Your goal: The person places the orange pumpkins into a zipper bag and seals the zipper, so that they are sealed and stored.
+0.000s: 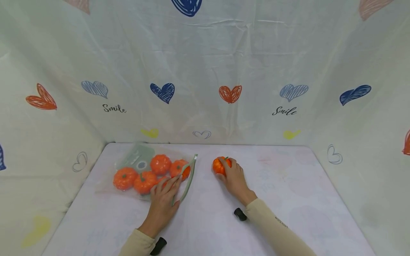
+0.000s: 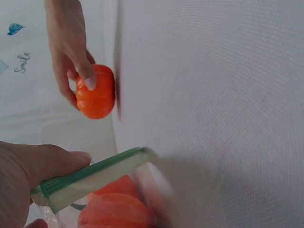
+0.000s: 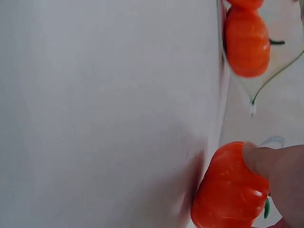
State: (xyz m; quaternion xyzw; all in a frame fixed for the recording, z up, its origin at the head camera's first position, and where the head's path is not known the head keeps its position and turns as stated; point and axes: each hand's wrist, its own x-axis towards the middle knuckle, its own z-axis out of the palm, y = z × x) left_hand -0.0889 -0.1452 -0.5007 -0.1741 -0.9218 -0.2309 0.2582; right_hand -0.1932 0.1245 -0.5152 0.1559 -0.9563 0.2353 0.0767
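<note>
My right hand (image 1: 236,179) grips a small orange toy pumpkin (image 1: 217,166) with a green stem, right of the bag. In the right wrist view the thumb presses on this pumpkin (image 3: 230,190), which is at the white tabletop. A clear zip bag (image 1: 120,161) with a green edge strip (image 1: 189,183) lies on the left, several orange pumpkins (image 1: 125,178) inside it. At the bag's mouth, my left hand (image 1: 162,206) holds the edge, its fingers over the plastic. The left wrist view shows the thumb along the green strip (image 2: 95,175); the other fingers are mostly hidden there.
The white tabletop (image 1: 205,227) is enclosed at the back and sides by a pale curtain (image 1: 198,60) printed with hearts and words. Black wrist devices (image 1: 240,214) sit beneath both forearms.
</note>
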